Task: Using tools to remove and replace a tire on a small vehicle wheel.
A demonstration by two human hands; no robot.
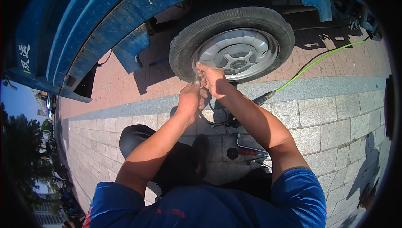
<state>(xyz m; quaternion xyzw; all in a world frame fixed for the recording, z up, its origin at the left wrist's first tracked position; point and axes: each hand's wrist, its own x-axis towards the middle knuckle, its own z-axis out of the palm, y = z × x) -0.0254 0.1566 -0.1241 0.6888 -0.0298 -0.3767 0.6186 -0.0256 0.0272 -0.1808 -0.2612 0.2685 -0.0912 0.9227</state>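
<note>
In front of me stands a wheel with a black tyre (184,56) and a silver rim (264,60), mounted on a blue vehicle (104,31). My left hand (191,99) is closed round the end of a black air hose (208,122) just below the rim's lower left edge. My right hand (212,79) touches the left one, its fingers pinched together at the rim; what they grip is too small and covered to name. The hose loops down under my right forearm. Beyond that forearm lies a dark hose fitting (261,100), joined to a bright green hose (307,65).
On the paving between my knees lie a bent metal wrench (248,146), a red-handled tool (247,152) and a small black round piece (232,153). A blue bracket (130,48) hangs left of the tyre. The green hose runs off to the far right.
</note>
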